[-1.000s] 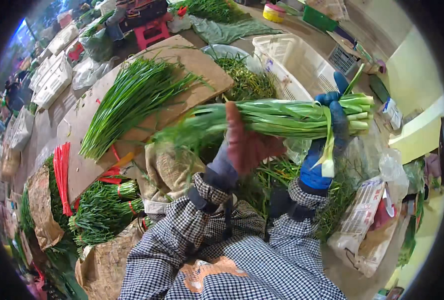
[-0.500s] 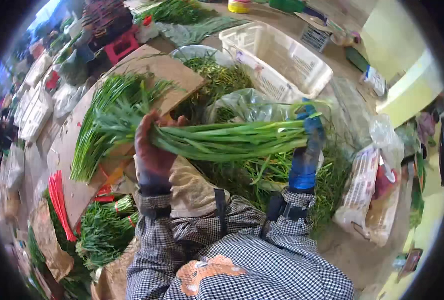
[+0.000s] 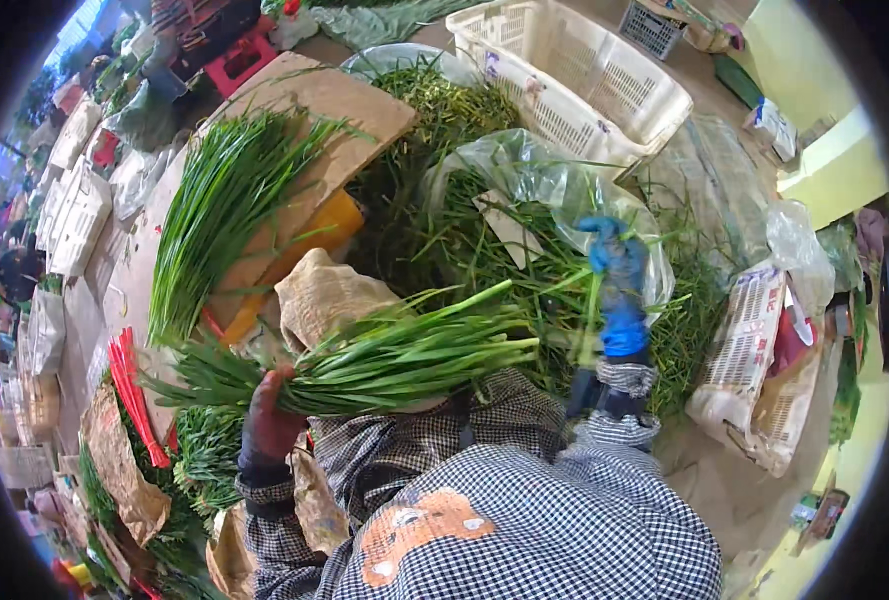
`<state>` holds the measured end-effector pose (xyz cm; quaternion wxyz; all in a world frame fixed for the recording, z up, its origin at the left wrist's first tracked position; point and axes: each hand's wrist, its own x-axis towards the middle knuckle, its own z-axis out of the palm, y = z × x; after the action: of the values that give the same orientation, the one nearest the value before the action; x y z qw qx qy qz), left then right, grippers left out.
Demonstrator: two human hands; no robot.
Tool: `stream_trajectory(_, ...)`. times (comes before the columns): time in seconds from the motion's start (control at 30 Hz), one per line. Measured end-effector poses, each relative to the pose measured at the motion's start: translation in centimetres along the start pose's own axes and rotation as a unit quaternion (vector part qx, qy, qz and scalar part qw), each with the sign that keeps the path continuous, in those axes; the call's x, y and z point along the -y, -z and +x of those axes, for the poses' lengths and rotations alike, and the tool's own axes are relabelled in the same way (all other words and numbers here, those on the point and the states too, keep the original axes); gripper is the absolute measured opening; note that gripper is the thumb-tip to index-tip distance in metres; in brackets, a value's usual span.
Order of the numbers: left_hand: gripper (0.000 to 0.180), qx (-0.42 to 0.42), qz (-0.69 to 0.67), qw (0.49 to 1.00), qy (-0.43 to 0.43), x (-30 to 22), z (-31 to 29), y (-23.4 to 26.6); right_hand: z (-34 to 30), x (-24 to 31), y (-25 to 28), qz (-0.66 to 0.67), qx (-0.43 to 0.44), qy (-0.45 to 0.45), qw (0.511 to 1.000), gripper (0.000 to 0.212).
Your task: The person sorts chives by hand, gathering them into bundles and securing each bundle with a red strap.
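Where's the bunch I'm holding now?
In the head view, the green bunch is left of centre, in your left hand, just below the tan cloth.

1 bunch of long green stalks (image 3: 415, 355), slightly tilted in the left hand (image 3: 269, 418), paler ends (image 3: 523, 345) rightward.

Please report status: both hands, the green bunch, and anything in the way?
Left hand gripping green bunch near leafy end. Right hand blue-gloved, off the bunch, grip unclear. Clear plastic bag, loose leaves near right hand.

Produce-sorting workspace, bunched greens (image 3: 415, 355), heaped leaves (image 3: 453, 235), white plastic crate (image 3: 545, 105)
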<state>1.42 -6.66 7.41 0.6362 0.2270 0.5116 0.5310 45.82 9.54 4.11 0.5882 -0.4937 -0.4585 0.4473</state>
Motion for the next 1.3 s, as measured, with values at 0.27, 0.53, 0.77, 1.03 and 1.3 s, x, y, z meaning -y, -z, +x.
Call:
stream_trajectory(0.27,0.034,-0.079,-0.161,0.982,-0.063,-0.1,-0.3,2.6,-8.3,0.2,13.5,-0.486,-0.078,-0.167,0.855,0.046)
stream_trajectory(0.53,0.033,-0.015,-0.28,0.957,-0.081,-0.4,1.8,1.3,-8.3,-2.9,5.2,-0.374,0.096,-0.252,0.887,0.055)
stream_trajectory(0.77,0.038,-0.051,-0.33,0.932,-0.144,0.4,1.3,0.1,-2.8,-3.0,-11.8,0.058,0.211,-0.132,0.967,0.052)
stream_trajectory(1.03,0.038,-0.11,-0.419,0.88,-0.193,0.9,0.1,-0.2,-0.1,-3.6,-17.6,-0.02,0.276,-0.12,0.953,0.027)
stream_trajectory(1.3,0.03,-0.085,-0.407,0.887,-0.201,1.5,-1.2,-0.1,2.3,-5.3,-12.4,-0.136,0.244,-0.035,0.96,0.018)
